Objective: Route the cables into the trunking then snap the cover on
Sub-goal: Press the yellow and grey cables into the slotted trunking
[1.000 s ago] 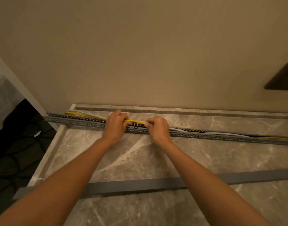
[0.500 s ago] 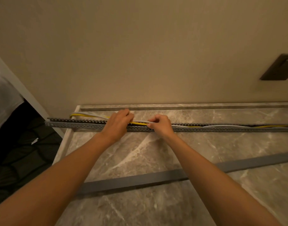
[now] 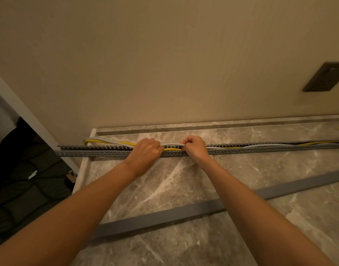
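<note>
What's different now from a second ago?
Little. A grey cable now arches between the left hand and right hand, above the yellow cable that alone showed there before. Both hands still grip these cables over the trunking, at about the same spot. The cover still lies loose on the counter.

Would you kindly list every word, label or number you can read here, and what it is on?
No text can be read.
Dark wall plate: no legible marking.
White scrap on the dark floor, left: too small to tell.
Trunking, cover, cables: no print visible.
</note>
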Available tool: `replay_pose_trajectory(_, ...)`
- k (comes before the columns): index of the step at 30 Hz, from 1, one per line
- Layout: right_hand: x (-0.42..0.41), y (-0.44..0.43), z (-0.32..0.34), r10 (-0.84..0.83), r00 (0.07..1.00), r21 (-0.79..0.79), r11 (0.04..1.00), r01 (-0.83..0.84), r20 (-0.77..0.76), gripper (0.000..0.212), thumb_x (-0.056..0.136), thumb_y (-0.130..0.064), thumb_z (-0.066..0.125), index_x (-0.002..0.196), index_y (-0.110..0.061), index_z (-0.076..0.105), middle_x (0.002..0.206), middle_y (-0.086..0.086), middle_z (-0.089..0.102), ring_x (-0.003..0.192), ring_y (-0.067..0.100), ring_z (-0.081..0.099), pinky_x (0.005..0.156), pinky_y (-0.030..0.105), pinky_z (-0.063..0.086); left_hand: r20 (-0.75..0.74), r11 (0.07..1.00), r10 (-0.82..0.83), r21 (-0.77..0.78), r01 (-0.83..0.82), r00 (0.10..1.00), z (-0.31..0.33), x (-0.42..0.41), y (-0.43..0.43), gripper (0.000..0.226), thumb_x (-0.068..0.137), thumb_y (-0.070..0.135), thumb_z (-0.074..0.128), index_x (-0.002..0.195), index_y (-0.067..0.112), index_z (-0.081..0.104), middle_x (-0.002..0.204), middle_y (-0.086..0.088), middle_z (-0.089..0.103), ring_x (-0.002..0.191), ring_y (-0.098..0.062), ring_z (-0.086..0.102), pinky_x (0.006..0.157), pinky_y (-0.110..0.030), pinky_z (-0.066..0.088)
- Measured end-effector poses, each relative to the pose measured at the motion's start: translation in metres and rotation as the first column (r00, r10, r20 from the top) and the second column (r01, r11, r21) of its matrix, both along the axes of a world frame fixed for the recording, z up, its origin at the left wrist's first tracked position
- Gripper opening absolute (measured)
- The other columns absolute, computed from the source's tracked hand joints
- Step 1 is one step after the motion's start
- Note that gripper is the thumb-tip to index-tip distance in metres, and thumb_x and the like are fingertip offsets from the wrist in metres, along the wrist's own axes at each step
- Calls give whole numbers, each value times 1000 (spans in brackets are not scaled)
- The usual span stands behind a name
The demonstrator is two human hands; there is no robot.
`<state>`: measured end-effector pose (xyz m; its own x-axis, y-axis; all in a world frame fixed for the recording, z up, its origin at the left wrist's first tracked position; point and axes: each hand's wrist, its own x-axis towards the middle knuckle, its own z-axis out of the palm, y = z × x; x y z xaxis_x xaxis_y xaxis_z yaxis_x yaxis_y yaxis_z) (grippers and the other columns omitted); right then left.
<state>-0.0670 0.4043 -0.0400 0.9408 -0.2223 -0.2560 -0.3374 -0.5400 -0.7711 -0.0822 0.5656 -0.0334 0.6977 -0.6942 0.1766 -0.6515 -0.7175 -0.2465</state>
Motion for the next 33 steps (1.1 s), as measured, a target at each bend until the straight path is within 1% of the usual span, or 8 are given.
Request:
replay_pose_trajectory(8,2,2,-1,-10,1000,8,1000,10,-18,25,81,5,53,95,-5,72,88,9,66,89,20,57,91,36,49,14,999,-45,-14,45,999,-6,0,3,28,43,11,91,55,13,67,58,0,63,50,-15,60,48,-20,48)
replay_pose_trajectory(12,-2,3,-1,-1,1000,-18,1000,1,-1,27,82,2,52,100,-7,71,106,14,71,105,26,60,97,37,47,46,994,-20,-110,25,999,-12,-1,8,26,51,16,90,68,10,71,64,1,64,54,-13,60,50,-19,47)
replay_pose_trajectory(19,-7,1,0,63,998,-51,997,-64,-9,27,84,-3,52,103,-8,70,109,13,70,108,27,59,98,40,46,-10,997,14,-72,-15,1000,-7,-1,5,43,34,1,88,73,10,74,58,-1,68,53,-18,64,50,-20,50)
replay_pose_trajectory(21,-8,5,-1,24,1000,-66,998,-24,-2,24,85,-6,54,102,-9,71,108,13,71,109,28,59,104,42,41,-66,995,35,-96,-41,997,-1,-4,1,44,53,-6,80,95,0,71,77,-13,73,71,-28,68,65,-28,55)
replay_pose_trajectory(23,-10,9,-1,5,1000,-115,993,-5,1,22,86,-10,55,103,-9,70,108,13,71,108,27,60,109,42,36,-232,981,114,-127,-147,966,-3,-2,0,49,80,-9,53,129,-1,50,115,-19,65,107,-33,58,92,-36,45)
replay_pose_trajectory(26,-12,15,1,15,1000,-165,986,-11,25,21,86,-13,58,103,-10,69,109,13,71,109,29,59,108,42,36,-501,890,147,-310,-336,853,1,-1,7,60,86,-10,43,143,9,33,126,-13,61,118,-29,53,99,-32,39)
replay_pose_trajectory(30,-11,32,7,0,998,-172,985,12,70,23,85,-15,61,107,-10,67,117,10,68,115,27,57,110,44,33,-585,561,94,-637,-528,806,17,3,24,54,89,-15,38,138,6,41,116,-16,66,112,-26,60,91,-23,44)
replay_pose_trajectory(33,-10,55,13,39,997,-163,986,-27,71,28,84,-17,63,111,-10,66,121,10,66,119,26,55,112,45,31,-600,562,169,-594,-576,782,23,13,47,41,94,-3,44,133,7,48,120,-12,64,115,-24,57,93,-28,43)
